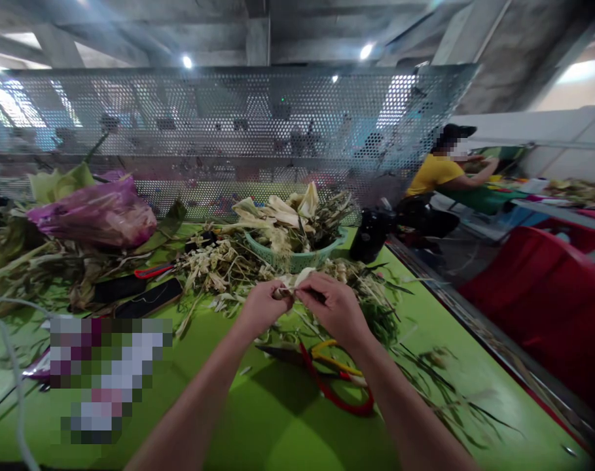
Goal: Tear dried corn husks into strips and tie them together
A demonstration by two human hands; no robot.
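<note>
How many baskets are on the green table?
1: a light green basket, just beyond the left hand and right hand, heaped with dried plant material. Another could be hidden from view.

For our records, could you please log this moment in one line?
left hand: pinching pale husk; right hand: likewise; scissors: on green table

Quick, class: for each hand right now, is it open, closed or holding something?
Left hand: closed, holding pale plant material.
Right hand: closed, pinching pale plant material.
</note>
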